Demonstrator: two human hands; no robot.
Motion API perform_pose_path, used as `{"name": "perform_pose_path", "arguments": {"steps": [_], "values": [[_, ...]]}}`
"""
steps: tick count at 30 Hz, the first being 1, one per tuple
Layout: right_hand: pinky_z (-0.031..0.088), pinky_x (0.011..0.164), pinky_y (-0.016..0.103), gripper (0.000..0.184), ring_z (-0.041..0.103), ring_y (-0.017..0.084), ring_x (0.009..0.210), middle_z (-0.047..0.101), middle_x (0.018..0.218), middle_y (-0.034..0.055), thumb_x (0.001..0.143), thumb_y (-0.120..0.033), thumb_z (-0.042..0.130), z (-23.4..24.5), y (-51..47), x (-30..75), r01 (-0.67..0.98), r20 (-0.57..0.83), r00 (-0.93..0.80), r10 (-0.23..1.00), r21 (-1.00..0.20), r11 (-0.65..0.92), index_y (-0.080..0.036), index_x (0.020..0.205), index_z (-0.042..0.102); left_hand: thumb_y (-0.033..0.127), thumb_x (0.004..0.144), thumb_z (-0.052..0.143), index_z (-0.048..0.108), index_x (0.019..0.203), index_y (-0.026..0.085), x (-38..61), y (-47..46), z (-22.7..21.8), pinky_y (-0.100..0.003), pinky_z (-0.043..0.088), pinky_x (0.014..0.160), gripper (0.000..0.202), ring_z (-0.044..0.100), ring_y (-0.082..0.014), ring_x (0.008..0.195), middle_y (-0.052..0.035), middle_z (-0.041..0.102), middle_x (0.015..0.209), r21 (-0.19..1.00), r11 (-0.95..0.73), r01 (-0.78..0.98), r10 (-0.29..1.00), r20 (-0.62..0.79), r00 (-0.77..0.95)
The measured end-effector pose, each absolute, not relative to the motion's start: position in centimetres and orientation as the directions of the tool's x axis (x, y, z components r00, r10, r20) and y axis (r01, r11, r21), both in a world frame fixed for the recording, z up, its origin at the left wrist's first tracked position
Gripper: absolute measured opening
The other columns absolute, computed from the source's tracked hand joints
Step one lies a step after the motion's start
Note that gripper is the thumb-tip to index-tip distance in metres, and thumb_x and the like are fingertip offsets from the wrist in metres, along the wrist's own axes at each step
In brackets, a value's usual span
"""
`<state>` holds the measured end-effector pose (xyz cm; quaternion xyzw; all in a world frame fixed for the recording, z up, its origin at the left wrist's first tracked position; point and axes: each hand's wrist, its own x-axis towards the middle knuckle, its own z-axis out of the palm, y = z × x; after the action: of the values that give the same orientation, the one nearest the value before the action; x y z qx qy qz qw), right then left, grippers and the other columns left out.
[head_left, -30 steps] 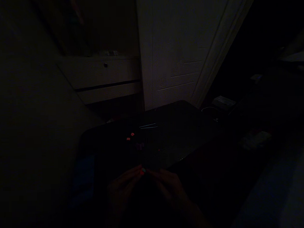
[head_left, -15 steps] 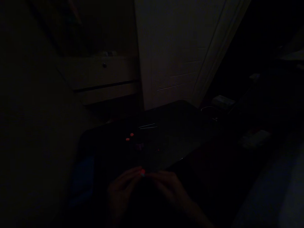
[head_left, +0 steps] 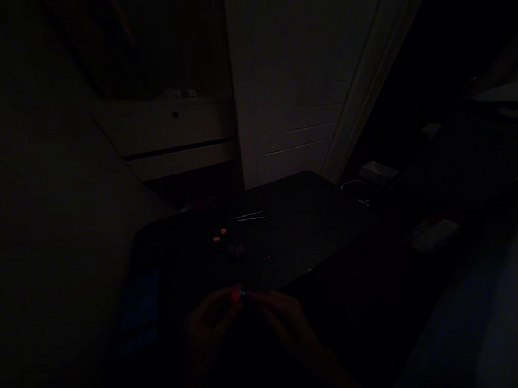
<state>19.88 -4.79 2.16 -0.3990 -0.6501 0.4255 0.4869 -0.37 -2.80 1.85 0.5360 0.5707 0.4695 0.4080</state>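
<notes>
The room is very dark. My left hand (head_left: 210, 320) pinches a small red piece (head_left: 236, 295) between thumb and fingertips. A thin teal part (head_left: 242, 293) sticks out of its right side. My right hand (head_left: 284, 317) has its fingers pressed together, their tips right at the teal part; what lies in them is hidden. Beyond the hands, a dim purple piece (head_left: 236, 251) lies on the dark table (head_left: 302, 226). Two small orange-red pieces (head_left: 220, 235) are behind it on the left. A tiny red dot (head_left: 269, 256) shows to its right.
Two thin light sticks (head_left: 250, 216) lie farther back on the table. A dark blue flat object (head_left: 139, 305) is at the left. A drawer unit (head_left: 176, 129) and a pale door (head_left: 289, 91) stand behind. A box (head_left: 378, 172) sits at the right.
The red piece has turned and shifted slightly left in my left fingers; its teal part now points right, towards my right fingertips. The view has moved slightly.
</notes>
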Motion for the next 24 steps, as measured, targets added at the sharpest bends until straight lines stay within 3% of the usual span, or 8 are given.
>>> {"name": "perform_pose_path", "arguments": {"steps": [13, 24], "values": [[0.057, 0.102, 0.036, 0.033, 0.076, 0.023, 0.11, 0.079, 0.124, 0.0057, 0.106, -0.025, 0.058, 2.2, -4.9, 20.01, 0.112, 0.259, -0.203, 0.944, -0.952, 0.285, -0.032, 0.132, 0.076, 0.051, 0.091, 0.07, 0.084, 0.1, 0.028, -0.25, -2.62, 2.09, -0.031, 0.068, 0.084, 0.028, 0.082, -0.0244, 0.094, -0.0034, 0.086, 0.101, 0.913, -0.142, 0.382, 0.989, 0.148, 0.015], [0.06, 0.089, 0.034, 0.032, 0.077, 0.023, 0.097, 0.082, 0.114, 0.0076, 0.106, -0.03, 0.057, 2.97, -4.5, 20.64, 0.133, 0.26, -0.275, 0.925, -0.943, 0.305, -0.027, 0.129, 0.078, 0.053, 0.09, 0.07, 0.083, 0.094, 0.027, 0.02, -2.52, 2.23, -0.03, 0.068, 0.082, 0.03, 0.082, -0.024, 0.09, -0.0029, 0.086, 0.096, 0.901, -0.149, 0.407, 0.988, 0.157, 0.015]]}}
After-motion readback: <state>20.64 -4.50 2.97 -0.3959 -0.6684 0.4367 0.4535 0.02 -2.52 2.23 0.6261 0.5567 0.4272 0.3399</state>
